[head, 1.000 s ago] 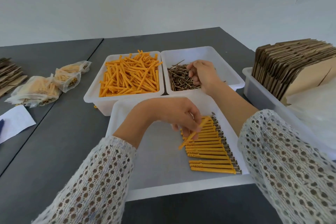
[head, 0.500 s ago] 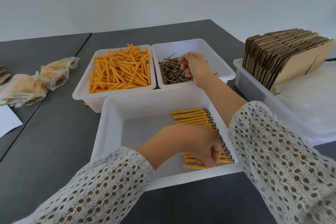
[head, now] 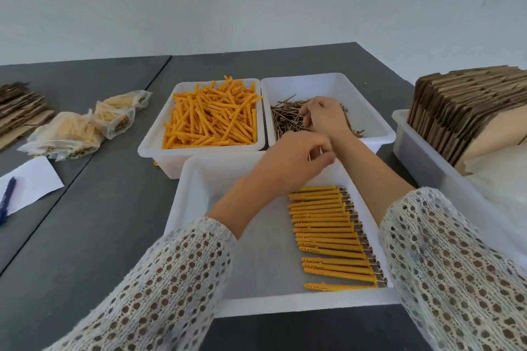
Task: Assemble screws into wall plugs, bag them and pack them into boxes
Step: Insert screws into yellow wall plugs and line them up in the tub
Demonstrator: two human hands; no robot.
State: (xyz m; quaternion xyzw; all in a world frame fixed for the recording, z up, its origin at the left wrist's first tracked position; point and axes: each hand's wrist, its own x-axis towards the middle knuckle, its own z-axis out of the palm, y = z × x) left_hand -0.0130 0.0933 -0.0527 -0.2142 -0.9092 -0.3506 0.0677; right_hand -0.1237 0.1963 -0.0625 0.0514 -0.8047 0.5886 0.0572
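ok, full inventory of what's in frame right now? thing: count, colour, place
loose wall plugs: a heap, orange, far-left white bin
screws: a heap, dark brown, far-right white bin
assembled plugs: one row, orange with metal screw heads, right side of near white bin
filled bags: several, clear, table left of the bins
flat cartons: one stack, brown, standing in the white bin at right
cardboard pile: one, brown, far-left edge
paper: one sheet, white, left, blue pen on it
table: dark grey
left hand: fingers curled, over near bin's far wall
right hand: in the screws
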